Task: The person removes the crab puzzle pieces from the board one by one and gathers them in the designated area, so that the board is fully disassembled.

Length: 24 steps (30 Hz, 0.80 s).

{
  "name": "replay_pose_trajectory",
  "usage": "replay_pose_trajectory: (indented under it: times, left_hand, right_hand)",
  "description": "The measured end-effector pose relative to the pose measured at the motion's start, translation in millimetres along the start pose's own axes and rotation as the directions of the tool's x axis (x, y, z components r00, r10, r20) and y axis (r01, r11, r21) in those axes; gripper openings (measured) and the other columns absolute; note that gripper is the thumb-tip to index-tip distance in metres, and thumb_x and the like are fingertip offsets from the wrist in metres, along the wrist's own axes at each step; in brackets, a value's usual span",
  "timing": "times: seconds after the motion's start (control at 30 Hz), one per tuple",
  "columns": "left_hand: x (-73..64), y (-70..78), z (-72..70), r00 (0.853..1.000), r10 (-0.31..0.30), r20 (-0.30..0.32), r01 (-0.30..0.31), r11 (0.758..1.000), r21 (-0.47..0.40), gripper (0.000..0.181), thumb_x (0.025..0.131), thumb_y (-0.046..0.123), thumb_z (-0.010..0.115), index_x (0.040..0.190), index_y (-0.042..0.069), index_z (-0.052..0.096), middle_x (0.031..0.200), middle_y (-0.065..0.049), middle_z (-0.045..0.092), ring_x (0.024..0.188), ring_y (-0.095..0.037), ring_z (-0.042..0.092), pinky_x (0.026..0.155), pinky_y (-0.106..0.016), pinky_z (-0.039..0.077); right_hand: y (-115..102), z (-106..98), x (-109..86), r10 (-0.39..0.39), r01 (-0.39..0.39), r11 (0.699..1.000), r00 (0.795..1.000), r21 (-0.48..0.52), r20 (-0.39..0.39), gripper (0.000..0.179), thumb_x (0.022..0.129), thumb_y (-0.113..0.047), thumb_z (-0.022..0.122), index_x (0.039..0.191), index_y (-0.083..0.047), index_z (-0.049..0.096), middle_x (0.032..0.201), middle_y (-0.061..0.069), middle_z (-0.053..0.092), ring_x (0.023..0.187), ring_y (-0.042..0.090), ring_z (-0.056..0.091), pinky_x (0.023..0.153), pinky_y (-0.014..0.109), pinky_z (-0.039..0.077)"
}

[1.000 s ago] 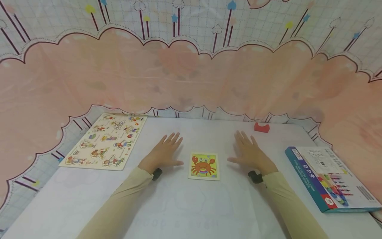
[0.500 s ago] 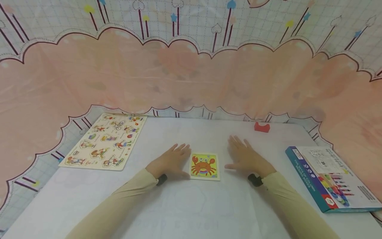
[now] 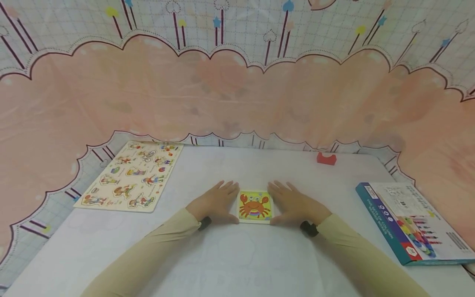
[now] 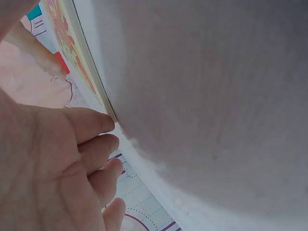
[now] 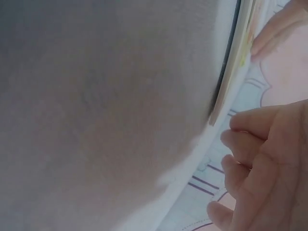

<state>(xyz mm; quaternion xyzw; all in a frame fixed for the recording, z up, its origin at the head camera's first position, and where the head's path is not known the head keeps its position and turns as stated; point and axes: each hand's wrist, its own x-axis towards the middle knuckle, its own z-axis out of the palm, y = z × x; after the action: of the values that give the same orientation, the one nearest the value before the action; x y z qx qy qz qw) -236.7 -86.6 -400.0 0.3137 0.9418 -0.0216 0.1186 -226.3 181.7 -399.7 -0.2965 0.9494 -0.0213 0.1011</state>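
Note:
A small square picture board with a red crab on yellow lies flat at the middle of the white table. My left hand is along its left side, fingers extended and thumb low by the near corner. In the left wrist view, the index fingertip meets the corner of the board's pale edge. On the opposite side my right hand mirrors it, thumb near the lower right corner. The right wrist view has its fingers loosely extended, close beside the board's edge.
A large puzzle board with figures of children lies at the back left. To the right is a flat teal and white box. A small red notched block stands at the back right. A patterned cloth hangs behind the table.
Both hands have moved inward to the crab board's two sides, the left first and then the right. The board has stayed about where it was.

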Motion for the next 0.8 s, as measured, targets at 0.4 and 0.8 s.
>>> replay_pose_trajectory:
  times: [0.4, 0.8]
  left_hand:
    - [2.9, 2.5, 0.3, 1.0, -0.003, -0.005, 0.003, 1.0, -0.008, 0.101, 0.077, 0.066, 0.061, 0.148, 0.004, 0.025, 0.157, -0.01, 0.021, 0.147, -0.025, 0.016, 0.121, -0.041, 0.011]
    - [2.5, 3.0, 0.1, 1.0, 0.02, 0.015, -0.02, 1.0, -0.02, 0.099, 0.079, 0.065, 0.059, 0.15, 0.006, 0.022, 0.158, -0.008, 0.02, 0.147, -0.023, 0.015, 0.121, -0.04, 0.01]
  right_hand:
    - [-3, -2, 1.7, 0.011, -0.012, 1.0, 0.998, 0.018, 0.056, 0.098, 0.077, -0.066, 0.06, 0.15, -0.011, 0.023, 0.157, 0.006, 0.023, 0.147, 0.024, 0.017, 0.12, 0.048, 0.011]
    - [15, -4, 13.6, 0.038, -0.034, 0.941, 0.999, 0.336, -0.006, 0.078, 0.081, -0.045, 0.07, 0.146, -0.019, 0.037, 0.15, 0.0, 0.039, 0.141, 0.024, 0.032, 0.114, 0.047, 0.03]
